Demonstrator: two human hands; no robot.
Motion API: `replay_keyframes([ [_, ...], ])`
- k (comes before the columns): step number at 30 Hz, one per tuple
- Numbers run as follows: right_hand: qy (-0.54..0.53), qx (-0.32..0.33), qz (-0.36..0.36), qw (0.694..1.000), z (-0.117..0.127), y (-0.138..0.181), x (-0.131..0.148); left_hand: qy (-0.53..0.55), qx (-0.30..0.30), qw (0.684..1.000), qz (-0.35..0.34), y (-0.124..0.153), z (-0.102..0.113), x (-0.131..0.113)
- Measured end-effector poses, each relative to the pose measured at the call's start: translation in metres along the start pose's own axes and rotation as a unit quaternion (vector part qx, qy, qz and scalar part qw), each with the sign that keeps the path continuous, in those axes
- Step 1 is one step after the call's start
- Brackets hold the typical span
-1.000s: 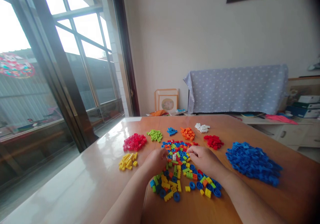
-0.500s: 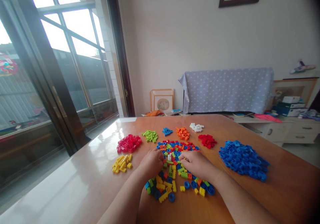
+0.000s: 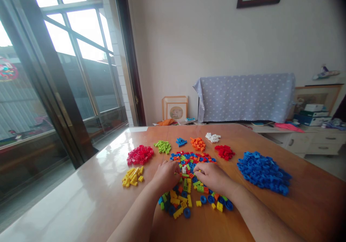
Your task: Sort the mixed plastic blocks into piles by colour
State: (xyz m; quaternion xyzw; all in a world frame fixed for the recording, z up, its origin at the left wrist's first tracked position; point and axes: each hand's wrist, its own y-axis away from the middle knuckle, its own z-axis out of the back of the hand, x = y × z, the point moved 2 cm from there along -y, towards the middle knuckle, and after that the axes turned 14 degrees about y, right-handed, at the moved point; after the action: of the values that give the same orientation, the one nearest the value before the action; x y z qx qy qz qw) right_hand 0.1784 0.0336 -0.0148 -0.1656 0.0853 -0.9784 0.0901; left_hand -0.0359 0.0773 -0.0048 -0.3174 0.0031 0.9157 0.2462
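Wide bare table [image 3: 89, 202] left of the yellow bricks [image 3: 133, 176]. Left hand [image 3: 167, 173] and right hand [image 3: 211, 174] at the mixed pile [image 3: 189, 185], undersides hidden, so can't tell if they're gripping.

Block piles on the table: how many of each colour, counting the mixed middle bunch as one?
Blue piles: 2
Pinkish-red pile: 1
Red pile: 1
Yellow pile: 1
Green pile: 1
Orange pile: 1
White pile: 1
Mixed bunch: 1
Total: 9
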Motion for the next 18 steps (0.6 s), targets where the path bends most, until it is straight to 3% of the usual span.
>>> replay_keyframes([
  [4,-0.022,-0.021,-0.004,1.0,-0.003,-0.001,0.004,0.029,0.0,1.0,-0.007,-0.002,0.0,0.0],
  [8,-0.079,-0.044,0.007,0.996,-0.007,-0.004,0.013,0.147,-0.011,0.989,-0.009,-0.006,-0.002,0.001],
  [14,-0.215,-0.041,0.01,0.976,-0.012,-0.006,0.027,0.401,0.017,0.915,-0.034,-0.008,-0.017,-0.006],
  [18,-0.249,-0.036,-0.014,0.968,-0.009,-0.005,0.033,0.491,0.01,0.871,-0.032,-0.01,-0.021,-0.007],
])
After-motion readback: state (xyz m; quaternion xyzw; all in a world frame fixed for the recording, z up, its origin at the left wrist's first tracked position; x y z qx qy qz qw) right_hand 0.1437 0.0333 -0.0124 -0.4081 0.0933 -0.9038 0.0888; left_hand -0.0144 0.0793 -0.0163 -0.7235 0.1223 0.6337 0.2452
